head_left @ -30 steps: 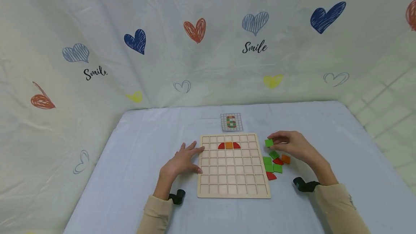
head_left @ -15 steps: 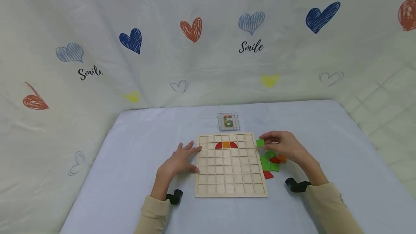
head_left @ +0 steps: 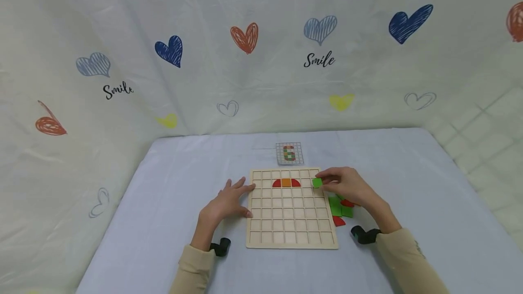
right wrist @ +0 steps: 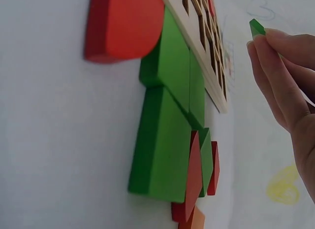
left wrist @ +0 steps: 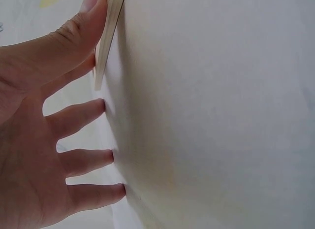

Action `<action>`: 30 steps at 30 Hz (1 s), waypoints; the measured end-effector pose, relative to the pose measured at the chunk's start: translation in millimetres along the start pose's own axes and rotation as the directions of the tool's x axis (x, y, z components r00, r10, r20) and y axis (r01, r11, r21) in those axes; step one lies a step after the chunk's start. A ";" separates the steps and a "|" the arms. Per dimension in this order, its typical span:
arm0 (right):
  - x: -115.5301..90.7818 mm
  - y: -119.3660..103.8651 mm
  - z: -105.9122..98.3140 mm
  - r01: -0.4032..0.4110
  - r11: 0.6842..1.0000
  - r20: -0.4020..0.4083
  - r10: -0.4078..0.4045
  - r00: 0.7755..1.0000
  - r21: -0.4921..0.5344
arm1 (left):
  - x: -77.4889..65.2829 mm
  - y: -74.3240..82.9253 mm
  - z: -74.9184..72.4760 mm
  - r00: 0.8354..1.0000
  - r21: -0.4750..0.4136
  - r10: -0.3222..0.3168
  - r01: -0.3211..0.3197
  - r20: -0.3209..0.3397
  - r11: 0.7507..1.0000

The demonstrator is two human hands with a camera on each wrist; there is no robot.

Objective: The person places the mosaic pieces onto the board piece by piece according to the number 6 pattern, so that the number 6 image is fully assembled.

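Observation:
My right hand (head_left: 343, 184) pinches a green square tile (head_left: 317, 183) between thumb and fingertips, over the right edge of the wooden grid board (head_left: 290, 244). In the right wrist view the same green tile (right wrist: 256, 28) shows at the fingertips. Thumb and index finger of my left hand (head_left: 226, 201) touch the board's left edge, its other fingers spread out. The left wrist view shows those fingertips (left wrist: 119, 189) on the cloth beside the board's side (left wrist: 109, 37). Two red quarter-round tiles (head_left: 277, 183) flank an orange square (head_left: 286, 183) in the board's second row.
Right of the board lie green squares (head_left: 347, 212), red pieces (head_left: 338, 221) and an orange piece (right wrist: 197, 220), partly under my right hand in the head view. Behind the board lies a card (head_left: 289, 153) with a coloured grid pattern. A white cloth (head_left: 196, 167) covers the table.
My right hand has carried the green tile leftward, from beside the loose pieces to over the board's right edge. My left hand has stayed at the board's left edge.

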State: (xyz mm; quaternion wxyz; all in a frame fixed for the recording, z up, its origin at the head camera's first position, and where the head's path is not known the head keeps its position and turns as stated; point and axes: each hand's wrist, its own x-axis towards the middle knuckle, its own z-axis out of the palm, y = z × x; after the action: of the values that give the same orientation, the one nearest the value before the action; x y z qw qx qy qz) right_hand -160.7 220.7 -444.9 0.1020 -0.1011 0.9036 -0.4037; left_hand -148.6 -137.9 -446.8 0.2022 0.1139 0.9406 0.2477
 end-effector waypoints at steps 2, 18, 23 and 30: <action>0.9 -1.8 0.4 0.004 1.000 0.012 -0.004 1.000 0.003 | 0.0 -0.1 0.1 1.000 0.003 -0.001 0.001 0.001 1.000; 22.0 -17.4 13.7 0.055 0.998 0.076 -0.055 0.996 0.001 | 0.1 -0.5 -1.6 1.000 -0.004 -0.008 0.008 0.002 1.000; 26.5 -22.4 18.3 0.046 0.999 0.108 -0.047 0.993 0.017 | -0.4 -0.7 -1.9 1.000 -0.011 -0.012 0.012 0.008 1.000; 28.3 -29.5 26.0 0.040 0.999 0.120 -0.044 0.992 0.029 | -0.6 -0.1 -1.1 1.000 -0.014 -0.010 0.010 0.015 1.000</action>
State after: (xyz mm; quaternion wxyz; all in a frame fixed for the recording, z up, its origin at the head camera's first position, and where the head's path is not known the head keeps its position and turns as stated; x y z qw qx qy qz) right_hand -177.9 175.5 -442.6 0.1492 -0.1429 0.8879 -0.4110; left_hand -148.6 -138.6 -445.8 0.2115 0.1096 0.9379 0.2523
